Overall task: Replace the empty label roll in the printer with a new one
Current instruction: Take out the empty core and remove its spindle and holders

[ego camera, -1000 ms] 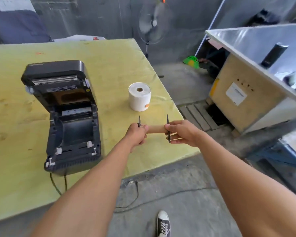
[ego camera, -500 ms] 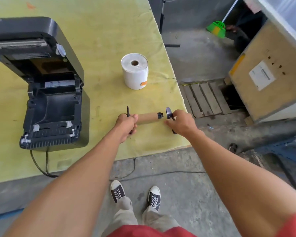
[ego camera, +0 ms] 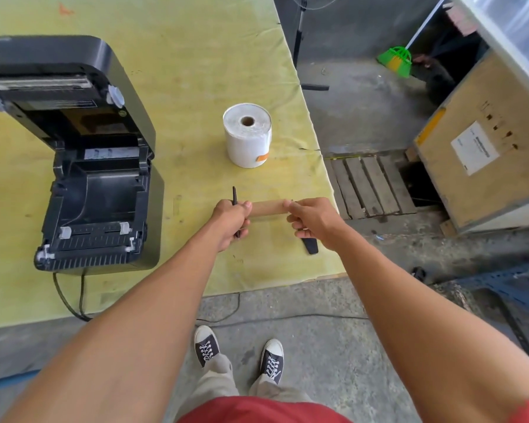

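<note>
The black label printer (ego camera: 83, 166) stands on the left of the yellow table (ego camera: 196, 56) with its lid up and its roll bay bare. A full white label roll (ego camera: 247, 135) stands on end near the table's right edge. Between my hands is the empty brown cardboard core (ego camera: 268, 208), held level above the table. My left hand (ego camera: 231, 221) grips its left end together with a black spindle flange (ego camera: 234, 196). My right hand (ego camera: 313, 218) pinches the core's right end. A loose black flange piece (ego camera: 310, 245) lies on the table just under my right hand.
The printer's cables (ego camera: 71, 300) hang over the table's front edge. My shoes (ego camera: 239, 351) stand on the concrete floor below. To the right are a wooden pallet (ego camera: 370, 184), a plywood crate (ego camera: 483, 141), a green broom (ego camera: 396, 61) and a fan stand (ego camera: 301, 44).
The view has tipped down and closer. My right hand pulled the black flange off the core's right end; that piece now lies on the table, and my right hand grips the core again.
</note>
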